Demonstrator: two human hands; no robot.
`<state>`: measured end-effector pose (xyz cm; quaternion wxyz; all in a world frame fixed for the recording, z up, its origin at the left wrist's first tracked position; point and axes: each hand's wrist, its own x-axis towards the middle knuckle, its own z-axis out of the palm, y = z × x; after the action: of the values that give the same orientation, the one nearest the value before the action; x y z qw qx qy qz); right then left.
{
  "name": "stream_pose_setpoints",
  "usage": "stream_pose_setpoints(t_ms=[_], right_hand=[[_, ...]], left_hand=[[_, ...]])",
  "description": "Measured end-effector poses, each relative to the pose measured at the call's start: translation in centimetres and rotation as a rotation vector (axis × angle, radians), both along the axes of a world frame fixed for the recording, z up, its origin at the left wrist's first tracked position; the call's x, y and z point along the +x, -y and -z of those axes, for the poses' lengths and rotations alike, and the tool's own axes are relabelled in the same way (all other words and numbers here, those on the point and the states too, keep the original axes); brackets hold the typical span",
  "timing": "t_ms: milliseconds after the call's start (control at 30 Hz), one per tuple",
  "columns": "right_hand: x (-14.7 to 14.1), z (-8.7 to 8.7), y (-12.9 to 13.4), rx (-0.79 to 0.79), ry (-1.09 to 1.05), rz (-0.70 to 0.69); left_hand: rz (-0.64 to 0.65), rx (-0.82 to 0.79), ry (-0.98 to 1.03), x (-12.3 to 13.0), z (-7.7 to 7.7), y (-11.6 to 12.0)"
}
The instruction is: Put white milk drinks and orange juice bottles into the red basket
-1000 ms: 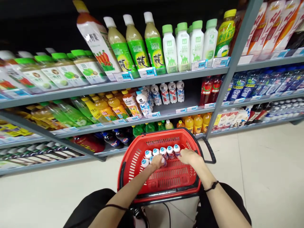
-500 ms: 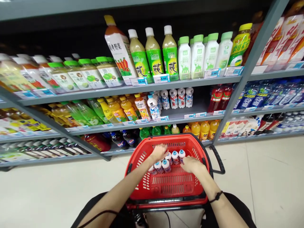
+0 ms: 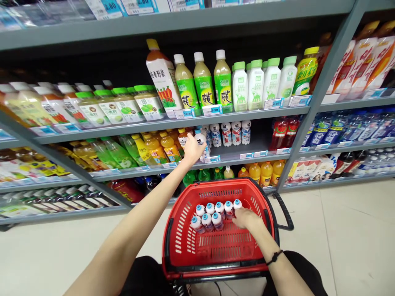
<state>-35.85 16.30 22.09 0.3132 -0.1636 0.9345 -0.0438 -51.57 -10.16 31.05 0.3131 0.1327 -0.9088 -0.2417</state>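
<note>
On the middle shelf my left hand (image 3: 194, 149) is closed around a small white drink bottle (image 3: 200, 137) with a blue cap. Its fingers and thumb lie on either side of the bottle. Down in the red shopping basket (image 3: 216, 257), my right hand (image 3: 246, 217) has its fingers curled at the rightmost small bottle (image 3: 237, 203), covering its lower part. Several matching small bottles (image 3: 206, 220) with blue caps stand in two rows beside that hand, toward the basket's far side.
More small bottles (image 3: 236, 133) stand on the middle shelf, right of my left hand. Orange juice bottles (image 3: 168, 146) are close on its left. Green-labelled bottles (image 3: 222, 86) fill the shelf above. The basket's black handle (image 3: 285, 209) sticks out to the right.
My left hand has moved from the basket up and forward to the shelf and closed on a small bottle there. My right hand stays beside the rightmost bottle. The view has tilted up slightly.
</note>
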Motion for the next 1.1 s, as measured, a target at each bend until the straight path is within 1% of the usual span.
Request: stream_pose_setpoints(t_ms=[67, 133, 200, 267, 333, 400, 467, 533, 633, 700, 767, 800, 833, 867, 900, 933, 967, 1000, 1033, 1100], right_hand=[[-0.1, -0.1, -0.1, -0.001, -0.011, 0.007], [-0.2, -0.1, -0.3, -0.018, -0.015, 0.003], [-0.2, -0.2, -0.5, -0.034, -0.014, 0.001], [0.0, -0.2, -0.7, -0.040, -0.015, 0.006], [0.3, -0.2, -0.8, -0.043, -0.022, 0.016], [0.5, -0.2, -1.1, -0.052, -0.035, 0.029], [0.5, -0.3, -1.4, -0.079, -0.063, 0.044], [0.3, -0.5, -1.7, -0.142, -0.111, 0.066], [0.3, -0.6, -1.0, -0.329, -0.186, 0.122], [1.1, -0.7, 0.6, -0.472, -0.190, 0.153], [2.7, -0.8, 2.5, -0.668, -0.081, 0.161], [3.6, -0.8, 3.3, -0.800, 0.034, 0.155], [4.5, -0.8, 4.1, -1.025, 0.253, 0.167], [5.3, -0.8, 4.7, -1.190, 0.457, 0.185], [5.9, -0.7, 5.1, -1.310, 0.606, 0.223], [6.4, -0.7, 5.3, -1.387, 0.707, 0.272], [6.6, -0.5, 5.4, -1.413, 0.731, 0.322], [6.8, -0.4, 5.3, -1.426, 0.710, 0.369], [6.8, -0.1, 5.3, -1.444, 0.671, 0.404], [6.7, 0.6, 5.1, -1.504, 0.592, 0.434]], left_hand=[[-0.037, 0.026, 0.092, -1.1, -0.2, -0.2], [-0.054, 0.043, 0.111, -1.7, 0.0, -0.3], [-0.052, 0.052, 0.102, -1.8, 0.3, -0.4], [-0.027, 0.053, 0.061, -1.2, 0.8, -0.4], [0.005, 0.050, -0.005, 0.2, 1.2, -0.5], [0.063, 0.088, -0.124, 2.1, 1.3, -0.4], [0.158, 0.197, -0.272, 4.7, 1.1, -0.4], [0.260, 0.350, -0.391, 7.8, 0.5, -0.5], [0.409, 0.600, -0.444, 12.8, -0.3, -1.3], [0.508, 0.833, -0.424, 15.7, 0.1, -2.1], [0.544, 1.080, -0.367, 17.7, 1.5, -2.8], [0.552, 1.186, -0.330, 18.4, 2.5, -3.0], [0.568, 1.270, -0.293, 18.9, 3.6, -3.0], [0.598, 1.331, -0.254, 19.2, 4.6, -3.0], [0.641, 1.371, -0.219, 19.4, 5.6, -2.8], [0.688, 1.392, -0.192, 19.5, 6.5, -2.6], [0.733, 1.400, -0.170, 19.5, 7.1, -2.2], [0.774, 1.403, -0.154, 19.5, 7.5, -1.9], [0.803, 1.403, -0.145, 19.6, 7.6, -1.4], [0.841, 1.415, -0.138, 19.8, 7.4, -0.7]])
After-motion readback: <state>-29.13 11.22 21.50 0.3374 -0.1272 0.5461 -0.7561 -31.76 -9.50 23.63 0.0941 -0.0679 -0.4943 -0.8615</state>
